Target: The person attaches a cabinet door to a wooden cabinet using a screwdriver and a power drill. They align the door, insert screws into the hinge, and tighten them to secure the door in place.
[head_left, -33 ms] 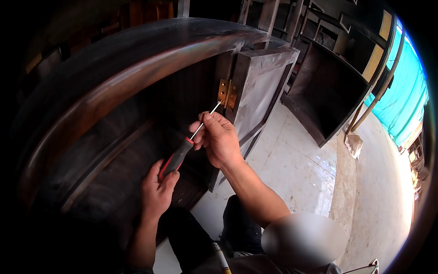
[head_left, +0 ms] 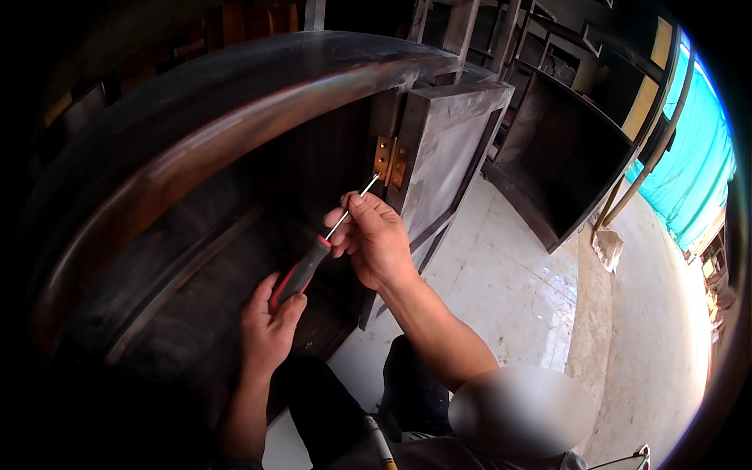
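Nothing has moved: our left hand (head_left: pixel 268 325) still grips the red-and-black-handled screwdriver (head_left: pixel 304 270); our right hand (head_left: pixel 374 239) pinches its shaft at the brass hinge (head_left: pixel 389 161).

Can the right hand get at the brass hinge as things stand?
Probably yes: the right hand steadies the shaft of the screwdriver, whose tip already meets the brass hinge, and nothing lies between them. The left hand grips the handle.

No packages, labels, signs or screens show anywhere in this workshop view.
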A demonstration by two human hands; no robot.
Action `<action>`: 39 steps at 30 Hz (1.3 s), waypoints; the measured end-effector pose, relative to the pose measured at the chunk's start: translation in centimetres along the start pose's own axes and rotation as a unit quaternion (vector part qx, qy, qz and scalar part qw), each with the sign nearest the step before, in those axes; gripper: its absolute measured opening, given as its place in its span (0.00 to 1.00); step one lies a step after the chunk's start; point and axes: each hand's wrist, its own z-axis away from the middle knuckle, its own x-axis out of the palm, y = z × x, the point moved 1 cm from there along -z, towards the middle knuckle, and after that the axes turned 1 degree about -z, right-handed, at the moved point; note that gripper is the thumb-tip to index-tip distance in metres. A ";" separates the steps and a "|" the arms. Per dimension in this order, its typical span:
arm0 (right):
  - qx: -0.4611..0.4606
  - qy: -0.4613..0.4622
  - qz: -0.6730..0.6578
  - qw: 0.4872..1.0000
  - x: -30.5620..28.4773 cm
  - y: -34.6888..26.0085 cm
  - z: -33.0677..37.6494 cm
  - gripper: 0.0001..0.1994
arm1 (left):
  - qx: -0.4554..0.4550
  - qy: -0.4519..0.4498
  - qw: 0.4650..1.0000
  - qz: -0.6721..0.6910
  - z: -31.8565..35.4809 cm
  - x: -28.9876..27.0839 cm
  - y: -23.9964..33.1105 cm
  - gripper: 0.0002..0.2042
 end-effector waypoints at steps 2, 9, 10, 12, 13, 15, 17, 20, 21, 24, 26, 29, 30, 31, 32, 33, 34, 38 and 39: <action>0.004 -0.022 -0.055 0.998 0.4 0.1 0.0 0.09 | 0.046 0.040 0.998 -0.011 -0.2 -0.3 0.0 0.17; -0.008 -0.068 -0.158 0.985 0.9 0.3 -0.4 0.10 | -0.090 -0.071 0.984 0.137 -1.3 -2.6 5.0 0.19; -0.008 -0.065 -0.155 0.986 0.9 0.3 -0.4 0.10 | -0.150 -0.085 0.966 0.194 -1.5 -2.6 5.6 0.19; -0.007 -0.059 -0.150 0.987 1.0 0.2 -0.4 0.10 | -0.192 -0.081 0.958 0.198 -1.9 -2.7 5.9 0.18; -0.004 -0.057 -0.157 0.986 1.0 0.2 -0.5 0.10 | -0.221 -0.079 0.946 0.221 -2.2 -3.1 5.7 0.17; 0.002 -0.051 -0.167 0.985 0.8 0.4 -0.6 0.10 | -0.277 -0.065 0.929 0.236 -2.6 -3.1 6.3 0.15; 0.006 -0.040 -0.154 0.987 0.8 0.4 -0.6 0.11 | -0.269 -0.086 0.923 0.260 -2.9 -3.3 6.5 0.17; 0.013 -0.039 -0.138 0.990 0.7 0.1 -0.6 0.11 | -0.261 -0.099 0.928 0.246 -2.9 -3.5 6.5 0.17; 0.015 -0.041 -0.133 0.990 0.7 0.1 -0.5 0.11 | -0.260 -0.096 0.935 0.220 -2.9 -3.5 6.8 0.16; 0.016 -0.046 -0.140 0.989 1.4 0.2 -0.2 0.11 | 0.166 -0.073 0.948 -0.262 -2.5 -2.9 6.8 0.17; 0.011 -0.057 -0.148 0.987 1.3 0.4 -0.4 0.11 | 0.349 -0.024 0.820 -0.452 -2.3 -2.6 6.3 0.24; 0.011 -0.053 -0.169 0.984 1.3 0.4 -0.5 0.11 | 0.229 -0.055 0.928 -0.288 -3.2 -3.0 6.5 0.19; 0.011 -0.050 -0.178 0.983 1.3 0.2 -0.6 0.11 | 0.072 -0.072 0.985 -0.137 -2.9 -3.3 6.5 0.18; 0.013 -0.052 -0.182 0.982 1.4 0.2 -0.6 0.11 | -0.089 -0.087 0.992 0.020 -2.8 -3.4 6.7 0.17; 0.016 -0.055 -0.186 0.981 1.4 0.3 -0.6 0.11 | -0.177 -0.087 0.954 0.227 -2.8 -2.9 7.3 0.20; 0.019 -0.057 -0.190 0.980 1.4 0.3 -0.6 0.11 | -0.216 -0.096 0.941 0.243 -3.0 -3.3 7.2 0.19; 0.019 -0.059 -0.191 0.980 1.6 0.2 -0.5 0.11 | -0.255 -0.105 0.926 0.259 -3.3 -4.1 7.0 0.18; 0.022 -0.057 -0.196 0.979 1.7 0.3 -0.6 0.11 | 0.376 -0.030 0.807 -0.455 -4.0 -3.1 7.4 0.18; 0.022 -0.050 -0.198 0.979 1.7 0.1 -0.6 0.11 | 0.370 -0.037 0.819 -0.438 -4.2 -3.1 7.6 0.19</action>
